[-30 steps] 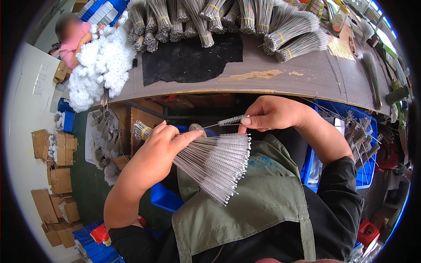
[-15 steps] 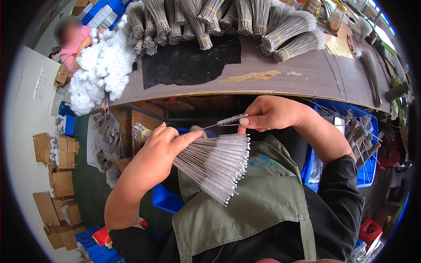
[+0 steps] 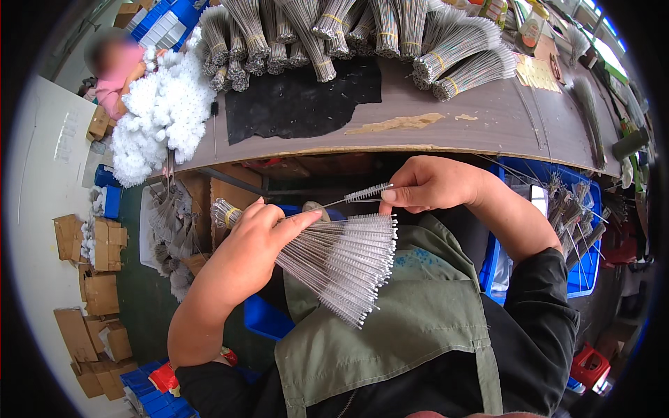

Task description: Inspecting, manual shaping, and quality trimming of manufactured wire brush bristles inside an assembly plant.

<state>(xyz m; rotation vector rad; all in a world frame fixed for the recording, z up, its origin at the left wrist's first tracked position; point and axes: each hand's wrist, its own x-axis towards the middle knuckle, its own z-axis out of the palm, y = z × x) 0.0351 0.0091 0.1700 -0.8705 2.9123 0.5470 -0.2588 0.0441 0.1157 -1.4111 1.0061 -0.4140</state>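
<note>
My left hand (image 3: pixel 252 244) is closed around a fanned bundle of thin wire brushes (image 3: pixel 348 261), their pale bristle ends spread toward the lower right over my apron. A yellow band (image 3: pixel 231 216) circles the wire ends that stick out beyond that hand. From the top of the bundle one brush (image 3: pixel 366 192) stands apart, its stem running under my left thumb. My right hand (image 3: pixel 428 184) pinches this single brush by its bristle tip, between thumb and forefinger. The palm side of my left hand is hidden.
Banded brush bundles (image 3: pixel 320 42) line the far side of the table (image 3: pixel 418 132), behind a black sheet (image 3: pixel 300 97). White fluffy brushes (image 3: pixel 157 111) are heaped at the left, near a person in pink (image 3: pixel 111 83). Blue bins (image 3: pixel 589 272) with brushes stand at the right below the table.
Both hands keep almost the same pose, and the same single brush stays between them. The whole view has shifted very slightly.
</note>
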